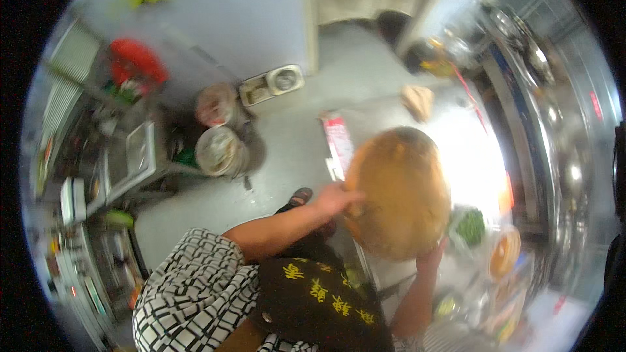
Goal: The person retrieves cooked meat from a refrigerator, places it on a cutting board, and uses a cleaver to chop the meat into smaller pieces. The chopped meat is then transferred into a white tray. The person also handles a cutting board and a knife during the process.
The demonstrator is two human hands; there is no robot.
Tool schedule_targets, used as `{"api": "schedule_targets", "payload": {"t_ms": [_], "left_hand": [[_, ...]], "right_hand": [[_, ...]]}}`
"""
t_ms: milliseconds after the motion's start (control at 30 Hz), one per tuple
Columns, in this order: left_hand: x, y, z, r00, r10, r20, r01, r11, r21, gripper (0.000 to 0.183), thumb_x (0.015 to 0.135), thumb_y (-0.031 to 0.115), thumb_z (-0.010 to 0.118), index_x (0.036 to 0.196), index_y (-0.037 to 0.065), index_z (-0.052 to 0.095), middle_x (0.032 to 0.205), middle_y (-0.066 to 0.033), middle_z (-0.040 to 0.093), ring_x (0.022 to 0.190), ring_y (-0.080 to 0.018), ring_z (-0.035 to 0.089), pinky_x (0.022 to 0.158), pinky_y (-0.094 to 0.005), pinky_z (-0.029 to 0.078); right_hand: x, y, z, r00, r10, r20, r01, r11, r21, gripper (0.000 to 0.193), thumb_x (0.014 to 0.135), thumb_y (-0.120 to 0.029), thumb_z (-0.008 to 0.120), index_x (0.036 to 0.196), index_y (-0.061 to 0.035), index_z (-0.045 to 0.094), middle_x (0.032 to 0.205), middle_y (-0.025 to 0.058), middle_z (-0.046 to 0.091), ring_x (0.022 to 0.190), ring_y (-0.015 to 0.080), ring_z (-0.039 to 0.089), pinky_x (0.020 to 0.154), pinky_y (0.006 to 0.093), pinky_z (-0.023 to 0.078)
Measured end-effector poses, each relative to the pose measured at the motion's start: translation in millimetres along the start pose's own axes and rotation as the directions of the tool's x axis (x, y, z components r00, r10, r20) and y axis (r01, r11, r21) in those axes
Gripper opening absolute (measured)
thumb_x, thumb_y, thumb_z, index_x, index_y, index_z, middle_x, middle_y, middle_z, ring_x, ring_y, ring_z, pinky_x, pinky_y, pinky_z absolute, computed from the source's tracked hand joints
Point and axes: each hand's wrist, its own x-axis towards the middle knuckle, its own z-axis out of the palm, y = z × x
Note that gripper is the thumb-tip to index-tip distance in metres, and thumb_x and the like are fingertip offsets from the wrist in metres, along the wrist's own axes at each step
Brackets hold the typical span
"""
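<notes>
A round, brown wooden chopping board (401, 189) is held over the edge of the bright work surface, right of my body. My left hand (334, 199) is closed on its left rim, with the thumb lying over the top face. At the lower right rim my right hand (430, 258) grips the same board; its fingers are partly hidden and blurred. A red-and-white flat package (336, 135) lies just beyond the board's left side. Close to its right edge sit chopped greens (469, 227) in a clear bag.
The bright work surface (471, 150) carries a beige crumpled cloth (418, 102) and a tub with orange contents (505, 253). On the floor at left stand a white bucket (220, 150), a reddish bucket (216, 105) and metal containers (285, 79). A shelf unit (138, 150) runs along the left.
</notes>
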Motion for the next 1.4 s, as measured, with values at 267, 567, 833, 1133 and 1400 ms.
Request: {"api": "schedule_targets", "payload": {"t_ms": [267,567,833,1133,1400], "left_hand": [[-20.9,-26.1,-29.9,0.990,-0.003,-0.138,-0.054,0.910,-0.410,0.047,0.076,0.027,0.079,0.108,-0.001,0.060,0.095,-0.0086,0.064,0.080,-0.0161,0.058,0.071,-0.0321,0.046],[-170.9,-36.7,-181.7,0.940,0.125,-0.319,-0.273,0.834,-0.479,0.045,0.077,0.024,0.075,0.111,0.000,0.058,0.102,-0.0074,0.063,0.092,-0.0182,0.059,0.081,-0.0334,0.047],[-352.1,-108.7,-379.7,0.661,0.039,-0.750,-0.582,0.658,-0.478,0.041,0.080,0.025,0.071,0.110,-0.002,0.059,0.099,-0.0079,0.065,0.090,-0.0176,0.060,0.081,-0.0308,0.048],[-486.5,-161.4,-559.8,0.439,-0.076,-0.895,-0.731,0.550,-0.405,0.042,0.080,0.029,0.071,0.106,-0.003,0.063,0.100,-0.0118,0.067,0.088,-0.0215,0.065,0.079,-0.0343,0.052],[-502.6,-150.9,-696.3,0.409,-0.218,-0.886,-0.755,0.464,-0.463,0.047,0.081,0.028,0.070,0.112,-0.005,0.060,0.106,-0.0155,0.066,0.092,-0.0276,0.065,0.084,-0.0406,0.053]], "right_hand": [[-13.6,25.8,51.8,0.912,-0.152,0.380,0.351,0.767,-0.537,0.054,0.095,-0.035,0.047,0.139,-0.0029,0.039,0.137,0.0152,0.047,0.120,0.0364,0.049,0.101,0.0525,0.042],[-81.0,152.6,136.0,0.620,-0.127,0.774,0.763,0.328,-0.557,0.053,0.091,-0.022,0.052,0.137,0.0008,0.039,0.134,0.0187,0.047,0.118,0.0336,0.051,0.101,0.0499,0.042],[-117.4,359.1,306.6,0.773,0.372,0.515,0.064,0.761,-0.646,0.054,0.091,-0.028,0.052,0.137,-0.0014,0.040,0.136,0.0180,0.048,0.122,0.0358,0.049,0.099,0.0517,0.044],[-202.2,579.8,464.5,0.725,0.641,0.253,-0.284,0.613,-0.738,0.055,0.088,-0.028,0.058,0.135,-0.0045,0.044,0.131,0.0147,0.052,0.122,0.0332,0.048,0.103,0.0500,0.038],[-161.0,716.0,531.5,0.579,0.770,0.268,-0.452,0.577,-0.680,0.054,0.085,-0.020,0.065,0.132,-0.0041,0.046,0.129,0.0118,0.053,0.119,0.0310,0.050,0.101,0.0472,0.040]]}}
